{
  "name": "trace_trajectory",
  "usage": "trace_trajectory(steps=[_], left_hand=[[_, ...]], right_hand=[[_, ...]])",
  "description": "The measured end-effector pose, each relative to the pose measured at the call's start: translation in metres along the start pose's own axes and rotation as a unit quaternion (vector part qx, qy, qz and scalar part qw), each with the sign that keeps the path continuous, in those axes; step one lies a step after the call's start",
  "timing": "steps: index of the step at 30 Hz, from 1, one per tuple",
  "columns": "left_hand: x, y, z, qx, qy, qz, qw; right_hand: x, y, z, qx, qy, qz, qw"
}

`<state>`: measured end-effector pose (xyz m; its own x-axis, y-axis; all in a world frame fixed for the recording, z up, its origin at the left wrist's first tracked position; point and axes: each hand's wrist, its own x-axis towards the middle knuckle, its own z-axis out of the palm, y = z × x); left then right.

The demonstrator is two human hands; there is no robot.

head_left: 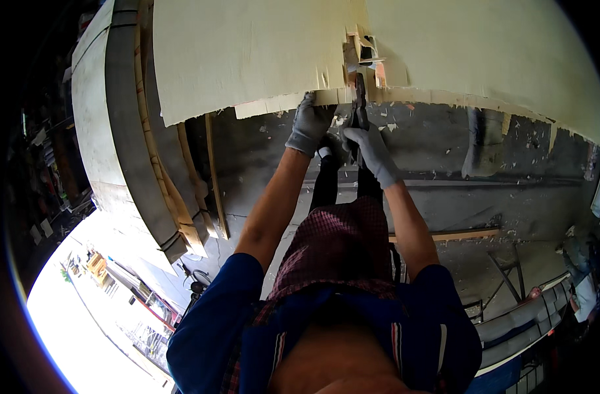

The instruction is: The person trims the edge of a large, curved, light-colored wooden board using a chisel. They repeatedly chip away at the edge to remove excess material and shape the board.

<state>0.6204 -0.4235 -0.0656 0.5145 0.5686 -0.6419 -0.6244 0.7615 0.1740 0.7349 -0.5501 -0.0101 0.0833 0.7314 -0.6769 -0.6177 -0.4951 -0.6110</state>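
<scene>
A large pale plywood sheet (247, 52) spans the far side, its near edge ragged and splintered. Past my hands, a broken notch (364, 56) in it shows torn veneer and splinters. My left hand (310, 125), in a grey glove, is closed at the sheet's near edge, thumb up against it; its fingertips are partly hidden. In my right hand (372, 148), also gloved, is a dark metal hand tool (359, 98), long and narrow like pliers. Its far end reaches the sheet's edge just below the notch; its exact kind is unclear.
At the left stand tall strapped stacks of boards (126, 131), with a loose wooden strip (216, 177) beside them. Wood chips litter the grey floor (418, 151). To the right are a timber strip (447, 235), a metal stand (509, 272) and a strapped grey bundle (526, 328).
</scene>
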Motion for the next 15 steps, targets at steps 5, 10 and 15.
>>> trace_trajectory(steps=[5, 10, 15], left_hand=[[0.002, -0.001, 0.014, -0.030, -0.038, -0.022, 0.999], [0.000, 0.010, 0.016, 0.081, -0.031, -0.015, 0.996], [-0.011, -0.001, 0.039, 0.031, 0.029, 0.028, 0.999]], right_hand=[[-0.063, -0.068, 0.044, 0.087, -0.044, -0.018, 0.995], [-0.091, 0.027, 0.004, -0.052, -0.003, 0.102, 0.993], [-0.104, 0.070, -0.030, -0.104, 0.111, 0.156, 0.976]])
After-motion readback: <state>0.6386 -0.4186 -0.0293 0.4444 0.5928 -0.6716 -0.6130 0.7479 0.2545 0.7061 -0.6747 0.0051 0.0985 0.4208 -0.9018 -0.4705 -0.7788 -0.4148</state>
